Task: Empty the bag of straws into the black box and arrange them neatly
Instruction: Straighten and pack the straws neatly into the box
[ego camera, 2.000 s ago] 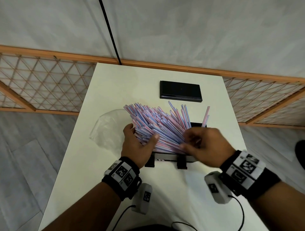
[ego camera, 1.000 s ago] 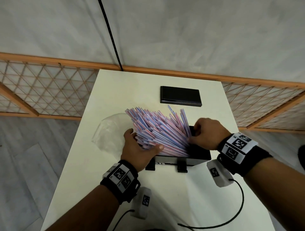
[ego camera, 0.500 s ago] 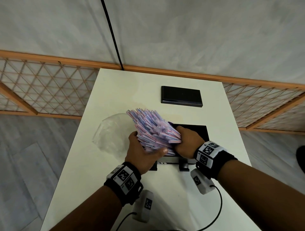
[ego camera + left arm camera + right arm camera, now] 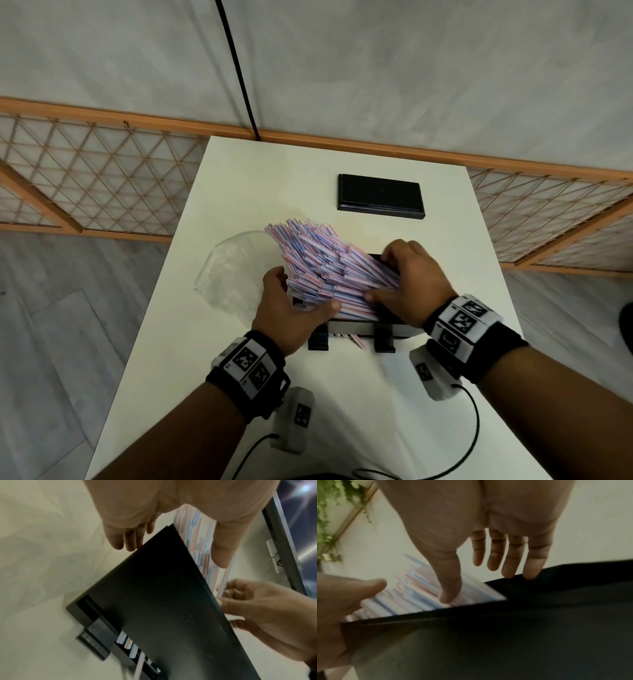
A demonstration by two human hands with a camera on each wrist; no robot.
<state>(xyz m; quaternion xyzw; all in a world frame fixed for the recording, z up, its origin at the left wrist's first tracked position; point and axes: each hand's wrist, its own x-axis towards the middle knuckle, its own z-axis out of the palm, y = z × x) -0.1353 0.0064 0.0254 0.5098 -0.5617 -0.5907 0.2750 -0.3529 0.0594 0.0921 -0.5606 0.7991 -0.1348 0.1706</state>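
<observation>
The left hand (image 4: pixel 291 308) cups the near-left flank of the straws (image 4: pixel 329 267), thumb stretched out along the bundle's near side and fingers reaching round its left side, so it grasps the pile loosely rather than pinching it. In the left wrist view its fingers (image 4: pixel 126 539) hang fairly straight beside the box's corner and the thumb lies against the striped straws.

The right hand (image 4: pixel 414 284) presses on the right end of the same bundle, fingers laid over the top and the thumb pointing left along the near edge. In the right wrist view its fingers (image 4: pixel 513 559) are extended, the tips of two touching the dark rim of the black box (image 4: pixel 522 628), with the thumb resting on the straws; it is flat and released, not clenched.

The straws are pink, blue and white striped. They lie slanted, their lower ends inside the black box (image 4: pixel 359 325) under the right hand, their free ends fanning up and away beyond the left hand, past the box's left edge. A few straw ends show through a slot in the box's near wall, between its two black feet.

Just left of the left hand lies the clear plastic bag (image 4: pixel 233 274), flat on the white worktop (image 4: pixel 342 411). Well beyond both hands, farther out on the worktop, sits a flat black lid (image 4: pixel 380 197).
</observation>
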